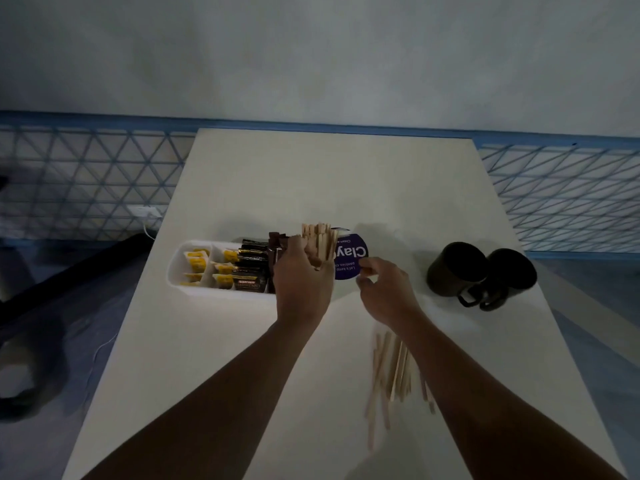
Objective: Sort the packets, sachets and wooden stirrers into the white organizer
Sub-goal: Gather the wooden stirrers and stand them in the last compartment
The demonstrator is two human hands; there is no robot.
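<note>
The white organizer (180, 271) lies mid-table, with yellow sachets (197, 263) in its left compartments and black packets (251, 268) and brown packets (275, 244) further right. A bundle of wooden stirrers (320, 239) stands upright at its right end, and my left hand (301, 271) is closed around that bundle. My right hand (384, 289) hovers just right of the organizer beside a purple round label (349, 258), fingers curled and apart, holding nothing I can see. More loose wooden stirrers (391, 368) lie on the table under my right forearm.
Two dark mugs (481, 271) lie on their sides at the right of the white table (311, 174). A blue lattice railing (86, 181) runs behind the table on both sides. Dark objects sit on the floor to the left.
</note>
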